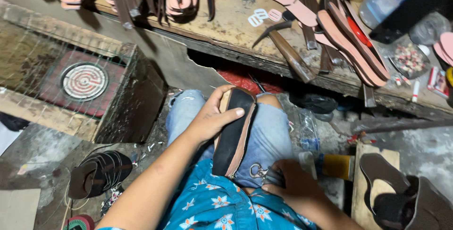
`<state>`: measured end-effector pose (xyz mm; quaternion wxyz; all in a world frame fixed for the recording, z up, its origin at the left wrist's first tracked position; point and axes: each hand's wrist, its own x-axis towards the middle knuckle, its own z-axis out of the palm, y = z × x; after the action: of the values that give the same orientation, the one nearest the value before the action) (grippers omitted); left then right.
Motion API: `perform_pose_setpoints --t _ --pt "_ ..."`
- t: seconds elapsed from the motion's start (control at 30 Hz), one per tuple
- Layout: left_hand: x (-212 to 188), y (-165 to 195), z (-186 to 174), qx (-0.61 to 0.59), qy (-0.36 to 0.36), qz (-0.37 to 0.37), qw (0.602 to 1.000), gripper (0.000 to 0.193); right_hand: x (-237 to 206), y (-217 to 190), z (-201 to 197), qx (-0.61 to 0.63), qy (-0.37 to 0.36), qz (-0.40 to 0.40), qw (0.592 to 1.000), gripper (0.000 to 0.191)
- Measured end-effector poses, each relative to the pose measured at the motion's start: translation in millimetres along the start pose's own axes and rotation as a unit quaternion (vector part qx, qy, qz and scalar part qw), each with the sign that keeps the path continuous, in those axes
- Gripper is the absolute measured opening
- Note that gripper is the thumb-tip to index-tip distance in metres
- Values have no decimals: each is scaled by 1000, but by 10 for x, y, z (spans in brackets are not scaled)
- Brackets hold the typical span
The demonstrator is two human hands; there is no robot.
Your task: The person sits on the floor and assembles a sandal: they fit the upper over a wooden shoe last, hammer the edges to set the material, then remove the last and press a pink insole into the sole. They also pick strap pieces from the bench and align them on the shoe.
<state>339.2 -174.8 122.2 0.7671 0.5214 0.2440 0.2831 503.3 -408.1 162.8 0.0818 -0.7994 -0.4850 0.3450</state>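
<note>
A black sandal sole (234, 133) with a tan edge stands on its side across the seated person's lap, leaning on the denim-clad thigh (269, 131). The left hand (210, 119) wraps around the sole's upper half, thumb lying across the black face, fingers curled behind it. At the sole's lower end, the right hand (290, 180) is closed around a small metal tool (258, 171), likely scissors or pincers, its tip touching the sole's bottom edge. Just right of the sole, near the knee, a clear plastic bottle (309, 133) lies on the floor. Above the sole runs a worn wooden workbench (231, 27) carrying a hammer (288, 53) and a fan of pink insoles (351, 41). Well left of the sole sits a round electric coil heater (85, 81) in a mesh-covered box. Below that, a stack of dark finished sandals (99, 173) rests on the floor.
</note>
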Motion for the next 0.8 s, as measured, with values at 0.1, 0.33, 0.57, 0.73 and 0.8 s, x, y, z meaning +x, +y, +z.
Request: perform_pose_setpoints --t 0.1,0.33,0.57,0.73,0.8 --pt "119 -177 167 120 -19 47 992 71 -12 104 -148 81 -58 100 990 49" --pt "93 -262 557 402 -19 117 908 77 353 360 -461 -114 235 -270 927 48" --pt "10 -101 831 525 -15 86 847 75 633 364 -468 -153 195 -224 943 46" --pt "-7 -123 858 545 -30 102 831 72 631 514 -436 -127 176 -180 959 28" --pt "21 -151 823 526 -35 102 843 71 705 516 -320 -107 238 -224 939 25"
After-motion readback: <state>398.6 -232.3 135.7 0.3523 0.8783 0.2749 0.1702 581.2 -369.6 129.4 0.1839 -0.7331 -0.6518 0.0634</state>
